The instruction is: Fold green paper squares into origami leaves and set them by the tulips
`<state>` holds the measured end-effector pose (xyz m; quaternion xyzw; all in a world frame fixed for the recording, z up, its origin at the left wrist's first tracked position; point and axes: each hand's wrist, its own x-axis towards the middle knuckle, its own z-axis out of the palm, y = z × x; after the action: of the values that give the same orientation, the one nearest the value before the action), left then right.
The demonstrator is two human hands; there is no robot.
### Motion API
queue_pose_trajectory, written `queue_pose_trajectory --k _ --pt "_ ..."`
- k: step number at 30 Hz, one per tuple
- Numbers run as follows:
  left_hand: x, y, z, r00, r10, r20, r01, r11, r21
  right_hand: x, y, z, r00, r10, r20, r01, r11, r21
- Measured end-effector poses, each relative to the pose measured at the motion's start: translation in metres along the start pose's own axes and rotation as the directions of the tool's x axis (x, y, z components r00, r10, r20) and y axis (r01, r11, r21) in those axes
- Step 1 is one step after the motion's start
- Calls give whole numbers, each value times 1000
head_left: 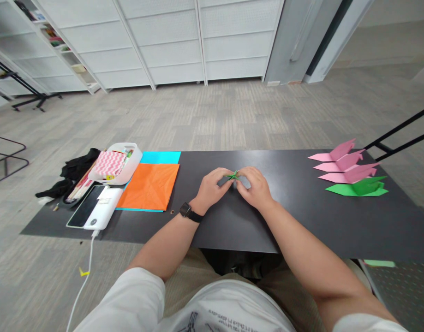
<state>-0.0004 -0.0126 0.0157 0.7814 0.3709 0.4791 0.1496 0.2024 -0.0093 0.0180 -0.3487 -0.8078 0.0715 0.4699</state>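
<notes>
A small folded piece of green paper [233, 175] is pinched between my two hands above the middle of the dark table. My left hand [213, 185], with a black watch on its wrist, grips it from the left with thumb and fingertips. From the other side my right hand [255, 185] holds it the same way. Most of its shape is small and partly covered by the fingertips. Toward the right end stand several folded paper birds in a row: pink ones [343, 177] behind and a green one [360, 188] in front.
Left of my hands lies a stack of orange paper [149, 186] over blue sheets [161, 157]. Beside it are a white basket [137, 159], a phone [85, 206] and a white power bank [103, 210] with a cable [90, 263]. The dark table [295, 230] has its near edge at my lap.
</notes>
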Motion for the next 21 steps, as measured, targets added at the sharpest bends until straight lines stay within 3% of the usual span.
queue_pose_trajectory --k 5,10,16,21 --pt "2 2 -4 999 38 -4 -38 997 -61 -1 4 0 997 45 -71 -42 998 44" --pt "2 2 -5 1000 20 -4 -20 999 -48 0 7 -2 999 40 24 -41 998 52" --pt "2 4 -4 1000 6 -29 -7 1000 -26 1 4 -3 996 85 -38 -82 994 73" --pt "3 5 -5 1000 -18 -18 17 1000 -14 3 0 -6 998 56 5 -56 997 51"
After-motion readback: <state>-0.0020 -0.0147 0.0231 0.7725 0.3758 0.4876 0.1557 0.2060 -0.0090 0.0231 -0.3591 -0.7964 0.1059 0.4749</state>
